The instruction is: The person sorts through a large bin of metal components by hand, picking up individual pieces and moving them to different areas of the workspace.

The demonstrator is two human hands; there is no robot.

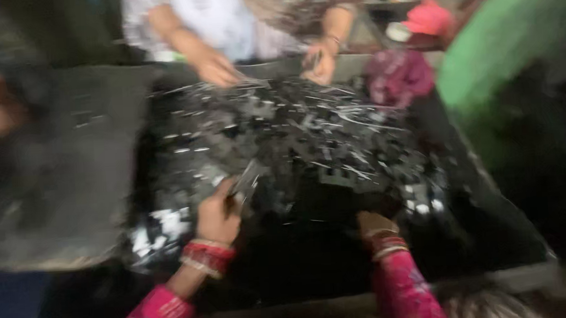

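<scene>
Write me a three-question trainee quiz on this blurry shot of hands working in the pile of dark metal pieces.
1. True or false: the left hand holds up a thin metal piece above the pile of dark metal pieces.
2. Where is the right hand? A) raised over the pink cap B) down at the near edge of the pile, partly hidden C) resting on the green surface
3. How many hands of the other person across the pile reach into it?

Key
1. True, though blur hides the piece's shape.
2. B
3. Two: one hand and another at the far edge.
</scene>
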